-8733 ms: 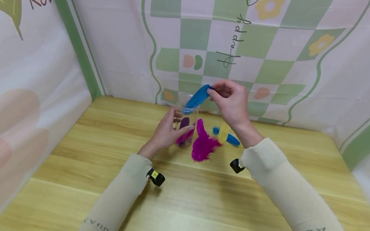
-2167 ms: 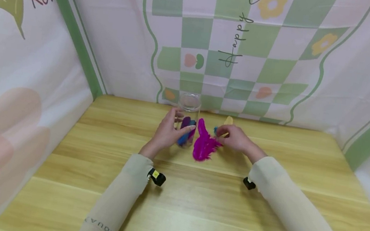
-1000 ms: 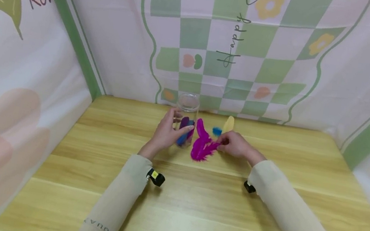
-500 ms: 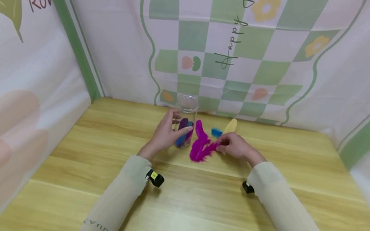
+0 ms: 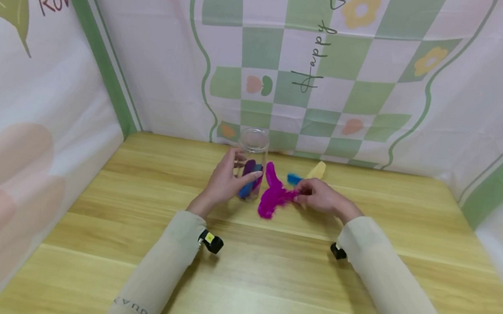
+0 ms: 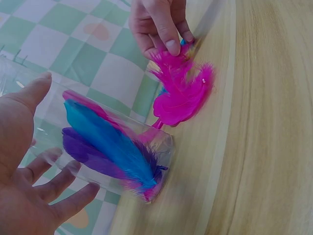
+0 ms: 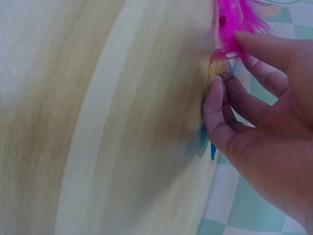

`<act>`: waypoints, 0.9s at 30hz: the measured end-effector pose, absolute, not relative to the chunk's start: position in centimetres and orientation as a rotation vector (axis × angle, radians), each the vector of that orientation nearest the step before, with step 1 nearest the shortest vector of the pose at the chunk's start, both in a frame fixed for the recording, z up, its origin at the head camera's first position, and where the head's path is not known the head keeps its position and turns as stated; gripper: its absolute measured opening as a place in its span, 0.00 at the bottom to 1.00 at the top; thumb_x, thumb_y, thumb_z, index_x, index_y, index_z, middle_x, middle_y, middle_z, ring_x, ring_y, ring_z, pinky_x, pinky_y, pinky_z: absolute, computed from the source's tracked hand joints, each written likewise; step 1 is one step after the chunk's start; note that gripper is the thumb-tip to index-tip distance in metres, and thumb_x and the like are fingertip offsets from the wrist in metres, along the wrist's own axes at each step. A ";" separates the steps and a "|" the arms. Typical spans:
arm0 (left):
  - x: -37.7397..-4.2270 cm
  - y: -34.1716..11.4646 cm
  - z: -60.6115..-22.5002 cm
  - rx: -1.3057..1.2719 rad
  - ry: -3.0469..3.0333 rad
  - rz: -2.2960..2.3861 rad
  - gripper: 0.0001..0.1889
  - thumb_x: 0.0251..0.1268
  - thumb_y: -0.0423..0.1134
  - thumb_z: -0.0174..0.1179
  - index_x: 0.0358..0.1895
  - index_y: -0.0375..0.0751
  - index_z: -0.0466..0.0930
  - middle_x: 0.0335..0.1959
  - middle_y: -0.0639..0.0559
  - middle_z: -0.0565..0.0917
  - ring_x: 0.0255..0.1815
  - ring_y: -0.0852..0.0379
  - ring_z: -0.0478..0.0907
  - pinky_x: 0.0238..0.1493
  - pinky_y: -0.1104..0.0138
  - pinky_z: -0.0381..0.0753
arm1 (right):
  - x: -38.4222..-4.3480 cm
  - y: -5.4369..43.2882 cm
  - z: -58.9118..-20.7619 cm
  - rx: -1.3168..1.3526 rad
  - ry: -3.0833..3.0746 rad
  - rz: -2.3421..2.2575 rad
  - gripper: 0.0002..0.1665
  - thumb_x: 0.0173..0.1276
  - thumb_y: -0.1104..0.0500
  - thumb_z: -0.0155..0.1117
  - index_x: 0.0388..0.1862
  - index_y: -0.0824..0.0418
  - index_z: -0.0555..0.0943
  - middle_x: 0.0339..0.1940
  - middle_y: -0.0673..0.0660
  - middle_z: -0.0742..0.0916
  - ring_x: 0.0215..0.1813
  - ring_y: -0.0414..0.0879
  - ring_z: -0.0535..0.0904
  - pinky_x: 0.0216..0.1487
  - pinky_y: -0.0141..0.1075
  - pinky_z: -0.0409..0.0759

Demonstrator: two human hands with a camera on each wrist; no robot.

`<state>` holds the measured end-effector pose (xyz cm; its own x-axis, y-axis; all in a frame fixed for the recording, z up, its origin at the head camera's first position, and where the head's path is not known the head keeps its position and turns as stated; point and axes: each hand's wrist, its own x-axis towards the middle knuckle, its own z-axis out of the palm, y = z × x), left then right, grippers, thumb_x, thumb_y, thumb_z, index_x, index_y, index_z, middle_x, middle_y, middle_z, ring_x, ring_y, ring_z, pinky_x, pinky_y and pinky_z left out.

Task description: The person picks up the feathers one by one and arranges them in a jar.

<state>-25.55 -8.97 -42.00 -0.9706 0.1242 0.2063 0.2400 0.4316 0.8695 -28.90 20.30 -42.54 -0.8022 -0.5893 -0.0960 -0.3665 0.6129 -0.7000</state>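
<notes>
My left hand holds a clear jar, thumb on one side and fingers on the other. The jar stands upright and uncapped on the table. Inside it, the left wrist view shows a blue feather, a purple feather and pink behind them. Just right of the jar lie magenta feathers, overlapping one another. My right hand pinches the fluffy end of a magenta feather between thumb and fingertip. In the right wrist view its other fingers curl beside a yellow tuft.
Beyond the right hand lie a yellow feather and a blue feather, both partly hidden by it. The wooden table meets a printed cloth backdrop just behind the jar.
Earlier my right hand held a blue feather at the jar's mouth; blue now shows inside the jar. That hand has come down to the magenta feathers and shifts one. The left hand stays put.
</notes>
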 end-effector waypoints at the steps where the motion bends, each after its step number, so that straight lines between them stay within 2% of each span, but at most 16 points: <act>1: -25.5 -9.0 -42.0 -0.328 -2.561 -1.586 0.37 0.66 0.57 0.69 0.69 0.44 0.64 0.63 0.46 0.74 0.64 0.44 0.76 0.62 0.50 0.79 | -28.9 20.3 -42.5 -0.779 2.526 -0.992 0.05 0.72 0.69 0.62 0.43 0.70 0.84 0.34 0.58 0.85 0.36 0.46 0.73 0.41 0.38 0.73; 7: -25.6 -8.9 -42.0 -0.329 -2.555 -1.591 0.37 0.66 0.57 0.69 0.70 0.43 0.63 0.62 0.46 0.74 0.64 0.45 0.76 0.63 0.49 0.79 | -28.8 20.3 -42.5 -0.799 2.528 -1.017 0.04 0.72 0.68 0.63 0.42 0.69 0.84 0.33 0.58 0.85 0.34 0.46 0.72 0.39 0.36 0.72; 14: -25.6 -9.0 -42.0 -0.327 -2.555 -1.603 0.37 0.66 0.56 0.69 0.70 0.43 0.63 0.63 0.45 0.74 0.64 0.45 0.75 0.63 0.50 0.79 | -28.6 20.4 -42.7 -0.738 2.509 -1.059 0.05 0.73 0.66 0.63 0.43 0.68 0.84 0.36 0.61 0.86 0.36 0.47 0.72 0.40 0.37 0.72; 27: -25.3 -8.9 -41.8 -0.331 -2.570 -1.595 0.35 0.66 0.57 0.69 0.68 0.46 0.64 0.63 0.45 0.74 0.64 0.44 0.75 0.63 0.49 0.79 | -28.7 20.1 -42.8 -0.656 2.543 -1.066 0.06 0.72 0.65 0.64 0.44 0.67 0.85 0.36 0.59 0.87 0.37 0.46 0.76 0.40 0.37 0.77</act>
